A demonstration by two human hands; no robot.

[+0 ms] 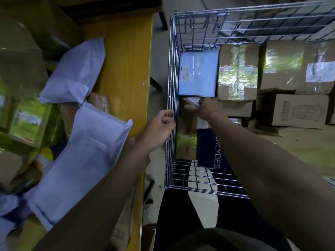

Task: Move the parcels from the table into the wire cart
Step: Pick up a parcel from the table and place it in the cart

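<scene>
Your left hand (159, 128) curls round wire cart (171, 98) side rim; right hand (208, 107) inside cart, pinching small brown box (189, 113). Taped cartons, white mailer (198, 75) packed around it. White poly parcels (76, 73) wait on yellow table (125, 69).

You're looking down at a yellow wood-grain surface (125, 69) on your left, its long edge running up the frame. Between it and the rest of the room a strip of pale grey floor (159, 57) shows, dim and flat-lit. At the top, a dark furniture leg (163, 19) stands on that floor, and a cable (204, 4) trails across a light patch behind it. Bottom centre, the floor turns white (203, 201) between dark shapes. Green-tinted light glints off glossy tape to the right, as if from a window you can't see.
</scene>
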